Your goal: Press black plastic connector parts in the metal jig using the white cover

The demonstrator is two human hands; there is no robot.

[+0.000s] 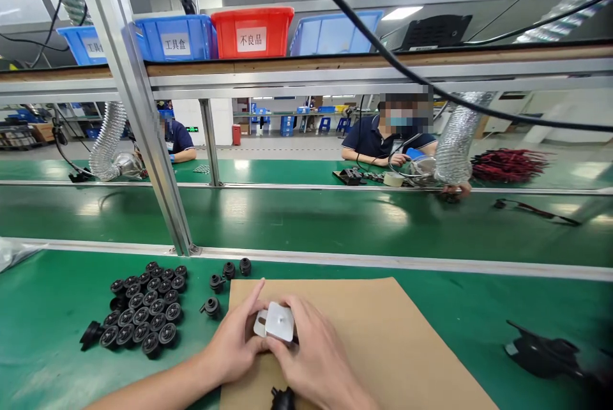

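Note:
Both hands meet over a sheet of brown cardboard (383,340) on the green bench. Between their fingertips is a pale, square metal-looking piece (280,320) with rounded corners; a flat slotted tab (260,323) shows at its left. My left hand (239,340) grips from the left side, index finger pointing up. My right hand (313,346) is curled round the square piece from the right. The underside of the piece is hidden by my fingers. Just below my hands, a small black part (282,399) lies on the cardboard, cut off by the frame's lower edge.
Left of the cardboard stand several round black parts (143,308) in rows, with a few loose ones (211,308) nearer it. A dark blurred object (546,352) lies at right. A metal post (138,116) rises at left. Co-workers (387,135) sit across the line.

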